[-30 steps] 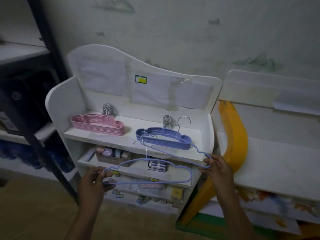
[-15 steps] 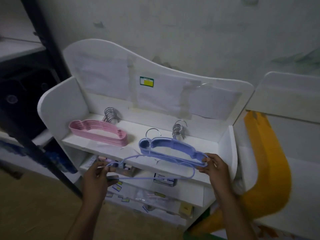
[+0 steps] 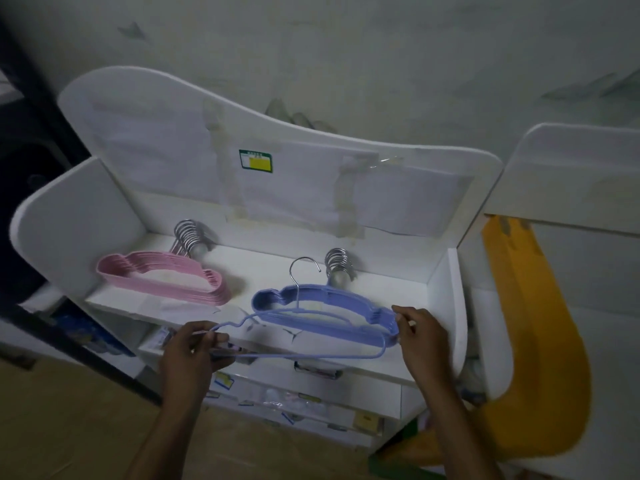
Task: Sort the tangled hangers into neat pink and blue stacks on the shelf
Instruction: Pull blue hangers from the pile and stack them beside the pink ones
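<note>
1. The white shelf [image 3: 346,271] filled the middle of the frame; on its top board the pink stack [image 3: 162,280] lay left of centre and the blue stack [image 3: 325,315] right of centre, well apart.
2. A loose blue hanger [image 3: 304,356] hung across the board's front edge, its metal hook [image 3: 301,271] upright over the blue stack.
3. The left hand [image 3: 192,353], lower centre, pinched the hanger's left end; the right hand [image 3: 420,336] pinched its right end beside the stack.
4. Done well, the hanger would probably be levelled, its outline matched to the stack, its hook aligned with the coiled hooks [image 3: 337,263] behind, then released.
</note>
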